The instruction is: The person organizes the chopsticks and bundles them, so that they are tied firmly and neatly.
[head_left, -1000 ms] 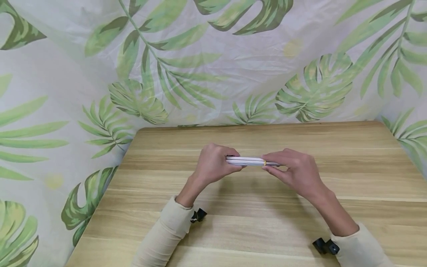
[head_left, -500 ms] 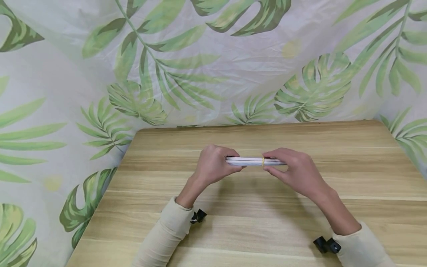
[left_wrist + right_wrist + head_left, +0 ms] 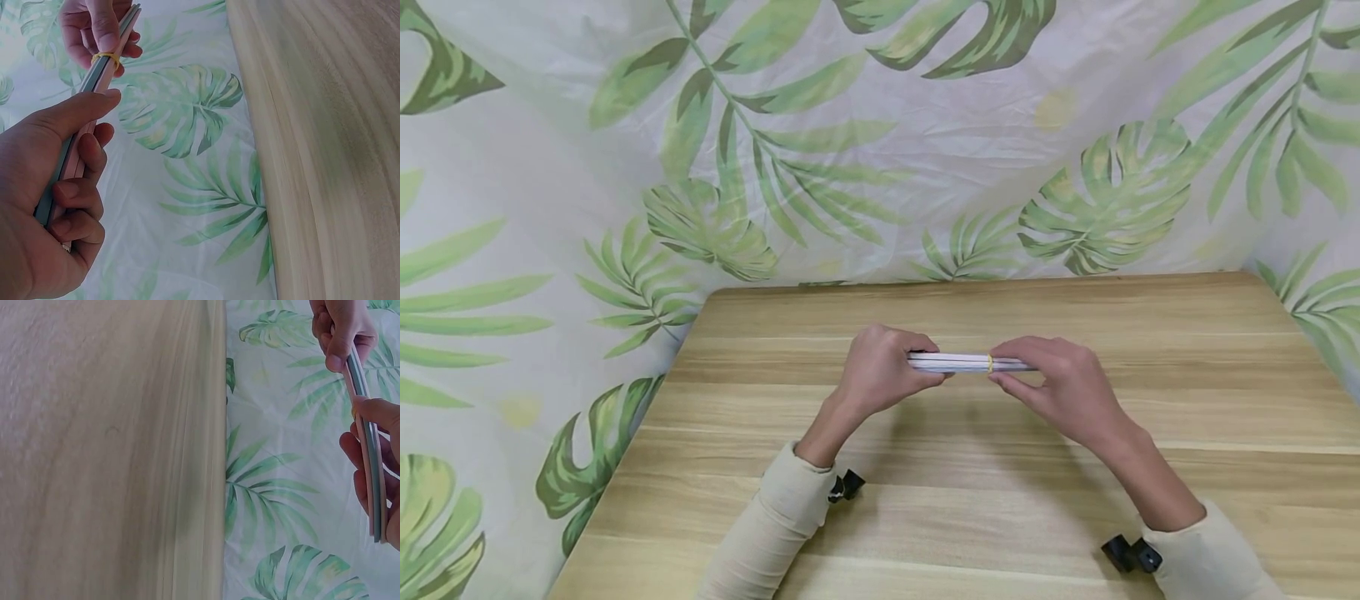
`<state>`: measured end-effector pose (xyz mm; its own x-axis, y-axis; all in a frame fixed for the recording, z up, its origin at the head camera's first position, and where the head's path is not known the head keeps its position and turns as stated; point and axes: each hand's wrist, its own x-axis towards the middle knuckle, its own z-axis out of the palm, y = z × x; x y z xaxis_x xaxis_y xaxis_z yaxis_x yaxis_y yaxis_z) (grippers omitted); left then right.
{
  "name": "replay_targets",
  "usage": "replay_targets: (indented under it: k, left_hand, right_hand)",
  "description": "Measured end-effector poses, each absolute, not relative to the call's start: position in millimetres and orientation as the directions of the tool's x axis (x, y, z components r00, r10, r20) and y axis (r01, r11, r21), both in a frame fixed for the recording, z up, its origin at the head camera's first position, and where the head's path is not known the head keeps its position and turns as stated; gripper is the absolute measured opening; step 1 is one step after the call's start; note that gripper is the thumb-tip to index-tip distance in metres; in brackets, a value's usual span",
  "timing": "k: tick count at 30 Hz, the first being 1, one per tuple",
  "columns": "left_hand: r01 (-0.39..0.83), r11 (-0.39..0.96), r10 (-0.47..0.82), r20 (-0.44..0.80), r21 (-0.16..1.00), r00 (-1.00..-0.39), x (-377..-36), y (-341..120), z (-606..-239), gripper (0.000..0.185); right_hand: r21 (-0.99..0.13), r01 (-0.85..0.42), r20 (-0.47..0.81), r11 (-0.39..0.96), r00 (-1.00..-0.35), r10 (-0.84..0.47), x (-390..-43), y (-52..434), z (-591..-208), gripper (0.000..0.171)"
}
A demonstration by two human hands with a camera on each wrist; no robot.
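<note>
A light wooden worktop (image 3: pixel 985 500) with pale grain stripes. Behind it and to both sides hangs a white cloth (image 3: pixel 925 142) printed with green palm leaves, evenly lit.

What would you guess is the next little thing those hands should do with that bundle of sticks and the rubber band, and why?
Probably the right hand should roll the yellow rubber band further along toward the middle of the bundle of sticks. The band sits close to the right-hand fingers, well off centre, while the left hand grips the other end firmly, so the bundle looks steady enough for that.
</note>
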<state>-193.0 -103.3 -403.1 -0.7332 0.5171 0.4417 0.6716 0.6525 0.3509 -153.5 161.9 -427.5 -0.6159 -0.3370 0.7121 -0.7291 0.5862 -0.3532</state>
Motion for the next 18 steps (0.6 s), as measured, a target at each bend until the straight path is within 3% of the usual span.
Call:
replay_targets:
  k: [18]
  left_hand:
    - [0.697, 0.633, 0.55, 0.439, 0.337, -0.711, -191.3, -97.5, -406.1, 0.013]
  right_hand:
    - [-0.376, -0.726, 0.669, 0.576, -0.643, -0.373, -153.4, 155.9, -432.2, 0.036]
